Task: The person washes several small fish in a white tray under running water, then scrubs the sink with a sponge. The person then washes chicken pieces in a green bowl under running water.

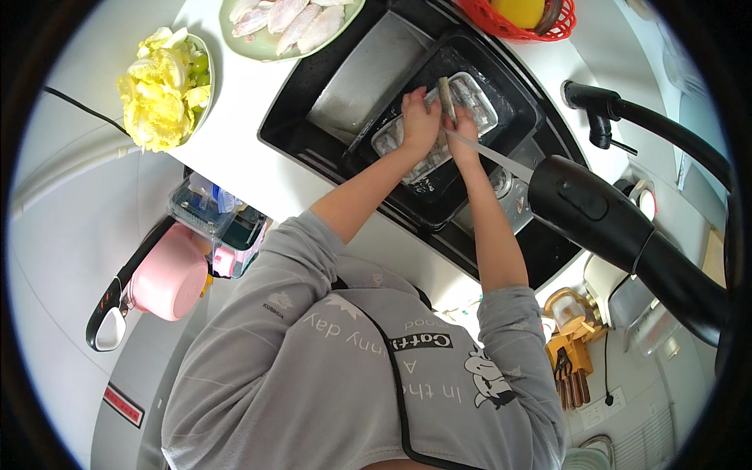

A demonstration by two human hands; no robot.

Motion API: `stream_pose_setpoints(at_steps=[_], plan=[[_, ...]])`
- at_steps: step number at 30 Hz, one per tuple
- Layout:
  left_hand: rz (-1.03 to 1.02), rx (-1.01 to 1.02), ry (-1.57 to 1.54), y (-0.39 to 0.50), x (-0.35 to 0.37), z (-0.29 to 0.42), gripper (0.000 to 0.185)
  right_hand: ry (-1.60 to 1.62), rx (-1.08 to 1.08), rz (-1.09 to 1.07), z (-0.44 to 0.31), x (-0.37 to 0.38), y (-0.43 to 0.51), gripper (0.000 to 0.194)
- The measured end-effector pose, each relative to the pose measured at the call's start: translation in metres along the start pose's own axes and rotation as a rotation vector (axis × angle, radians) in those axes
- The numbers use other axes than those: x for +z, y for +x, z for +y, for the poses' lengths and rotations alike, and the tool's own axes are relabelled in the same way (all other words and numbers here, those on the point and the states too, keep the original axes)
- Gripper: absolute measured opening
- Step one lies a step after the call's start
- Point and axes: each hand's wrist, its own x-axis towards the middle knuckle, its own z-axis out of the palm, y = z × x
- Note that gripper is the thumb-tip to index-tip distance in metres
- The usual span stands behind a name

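Observation:
Under the running water (490,154), both my hands are over a white tray (492,117) of greyish, shiny pieces that look like seafood. My right hand (464,132) grips a slender grey-brown piece (446,97), which points away from me. Close on its left is my left hand (420,123), thumb and fingers apart, with nothing visible between them. Its palm is hidden, and I cannot tell whether its fingertips touch the pieces. The white tray sits inside a black rectangular basin (517,108), set in the black sink (282,126).
A black pull-out faucet head (587,200) juts in from the right. Raw chicken wings (296,23) lie on a green plate (273,51) beyond the sink. Cabbage leaves (155,97) fill a bowl (205,111) at left. A red basket (523,32) stands at the back right.

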Motion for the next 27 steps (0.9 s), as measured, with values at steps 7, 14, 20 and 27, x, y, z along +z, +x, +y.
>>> stream_pose_setpoints(at_steps=[7, 14, 20, 27], plan=[[-0.285, -0.601, -0.975, -0.010, -0.004, 0.024, 0.030, 0.231, 0.096, 0.217, -0.021, 0.009, -0.027, 0.040], [-0.282, -0.784, -0.977, -0.016, 0.002, 0.036, 0.026, 0.738, 0.468, -0.142, -0.030, -0.028, -0.056, 0.036], [-0.224, -0.518, -0.417, -0.021, 0.020, -0.015, 0.038, -0.160, -0.052, 0.297, 0.025, -0.039, -0.004, 0.030], [-0.069, -0.076, 0.180, -0.027, 0.012, 0.014, 0.046, -0.644, -0.036, 0.190, 0.014, -0.015, 0.021, 0.045]])
